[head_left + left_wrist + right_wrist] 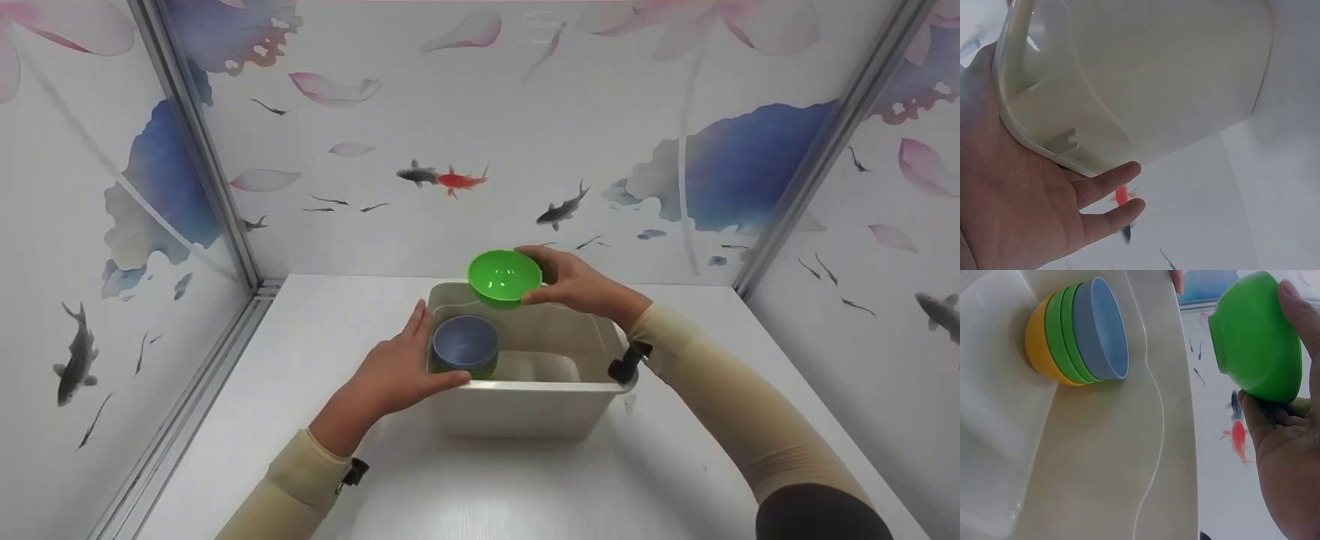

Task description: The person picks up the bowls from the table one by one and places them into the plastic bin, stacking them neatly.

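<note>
A green bowl (504, 277) is held by my right hand (574, 281) above the far rim of a cream plastic bin (517, 412). In the right wrist view, thumb and fingers grip the green bowl (1258, 337) by its side. My left hand (397, 367) rests against the bin's left end, thumb along the near rim and the other fingers extended. Inside the bin, at its left end, stands a stack of nested bowls: a blue bowl (1100, 329) on top, green bowls (1064, 332) beneath, and a yellow bowl (1039, 340) at the bottom.
The bin stands on a white table (480, 495). Behind it rises a white wall (420, 232) printed with fish and petals, with similar side panels. Metal posts (217, 165) mark the corners.
</note>
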Demonstrator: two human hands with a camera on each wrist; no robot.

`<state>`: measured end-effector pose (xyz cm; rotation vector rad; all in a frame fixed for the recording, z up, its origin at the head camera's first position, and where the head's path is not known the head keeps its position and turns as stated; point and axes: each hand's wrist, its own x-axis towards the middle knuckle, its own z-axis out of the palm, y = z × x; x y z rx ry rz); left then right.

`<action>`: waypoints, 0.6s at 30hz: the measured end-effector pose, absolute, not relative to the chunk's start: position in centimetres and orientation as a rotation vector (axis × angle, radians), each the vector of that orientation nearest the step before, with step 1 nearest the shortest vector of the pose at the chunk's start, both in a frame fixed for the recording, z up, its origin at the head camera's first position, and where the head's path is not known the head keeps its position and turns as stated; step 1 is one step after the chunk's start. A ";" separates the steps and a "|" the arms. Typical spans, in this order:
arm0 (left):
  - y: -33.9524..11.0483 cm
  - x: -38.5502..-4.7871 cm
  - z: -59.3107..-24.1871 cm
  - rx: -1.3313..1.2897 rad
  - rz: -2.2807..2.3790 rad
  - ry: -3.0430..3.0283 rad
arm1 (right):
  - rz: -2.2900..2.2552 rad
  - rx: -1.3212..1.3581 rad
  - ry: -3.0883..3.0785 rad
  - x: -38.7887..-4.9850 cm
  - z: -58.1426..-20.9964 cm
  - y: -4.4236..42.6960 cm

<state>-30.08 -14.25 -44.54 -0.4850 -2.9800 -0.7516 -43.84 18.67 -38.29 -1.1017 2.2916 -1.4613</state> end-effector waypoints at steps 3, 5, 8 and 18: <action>-14.3 -30.1 -44.5 -0.484 -0.748 -2.983 | -1.440 -1.107 2.283 -44.0 -38.5 18.2; -14.3 -30.1 -44.6 -0.489 -0.744 -2.980 | -1.424 -1.120 2.280 -44.1 -38.7 17.9; -14.3 -30.1 -44.6 -0.499 -0.741 -2.975 | -1.418 -1.135 2.267 -44.2 -38.8 17.5; -14.3 -30.1 -44.5 -0.498 -0.753 -2.974 | -1.416 -1.159 2.257 -44.6 -39.2 16.7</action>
